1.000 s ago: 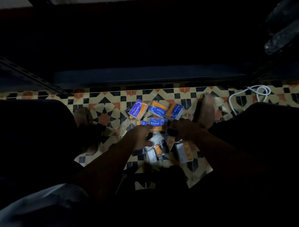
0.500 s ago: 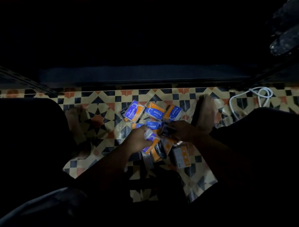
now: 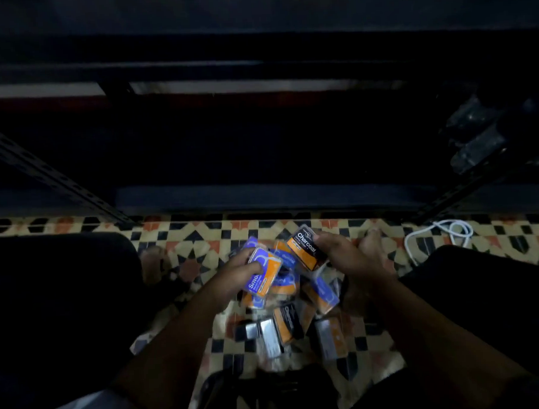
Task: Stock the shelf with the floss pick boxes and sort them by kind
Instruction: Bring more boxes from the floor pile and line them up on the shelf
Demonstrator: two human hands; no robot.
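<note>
Gripping 1 box each, both hands hover over the pile at the frame's centre. Fingers of the left hand [image 3: 234, 272] curl round a blue-and-orange box [image 3: 263, 277] marked "Smo…", tilted, with the forearm running down to the lower left. At centre right, the right hand [image 3: 344, 256] pinches a black-and-orange Charcoal box [image 3: 305, 249], held above the heap. Below them, more floss pick boxes [image 3: 297, 314] lie jumbled on the patterned tile floor [image 3: 201, 238], some blue, some black. Across the upper frame stands the dark shelf [image 3: 261, 192]; whether it holds any boxes cannot be made out. A white cord [image 3: 439, 232] lies at the right.
</note>
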